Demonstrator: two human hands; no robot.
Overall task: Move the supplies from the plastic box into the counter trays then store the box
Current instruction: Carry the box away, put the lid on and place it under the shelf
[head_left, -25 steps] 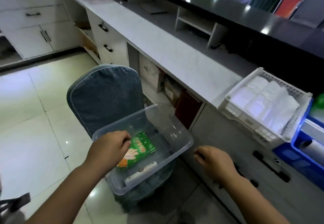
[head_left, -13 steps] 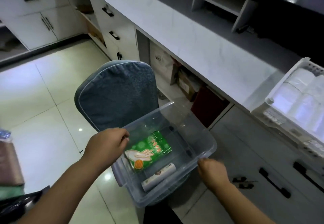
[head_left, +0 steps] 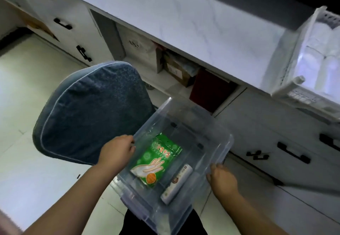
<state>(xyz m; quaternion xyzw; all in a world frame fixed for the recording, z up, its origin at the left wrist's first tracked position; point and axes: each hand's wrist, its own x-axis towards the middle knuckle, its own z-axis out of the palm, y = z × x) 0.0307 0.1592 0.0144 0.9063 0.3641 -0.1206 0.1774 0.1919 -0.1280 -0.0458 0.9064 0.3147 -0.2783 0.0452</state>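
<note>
Clear plastic box [head_left: 219, 135] w/ green glove pack [head_left: 156, 159], white roll [head_left: 177, 184].

Blue chair [head_left: 92, 113] on the pale tiled floor [head_left: 24, 91], its back facing the counter. Under the marble top [head_left: 184, 19] — an open cubby with a white bag [head_left: 139, 51], a cardboard box [head_left: 176, 71], a dark red box [head_left: 209, 89]. White drawers [head_left: 276, 139] either side — black handles.

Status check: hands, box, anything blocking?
Left hand and right hand grip clear box rims. Green packet, roll inside. Blue chair close left.
</note>
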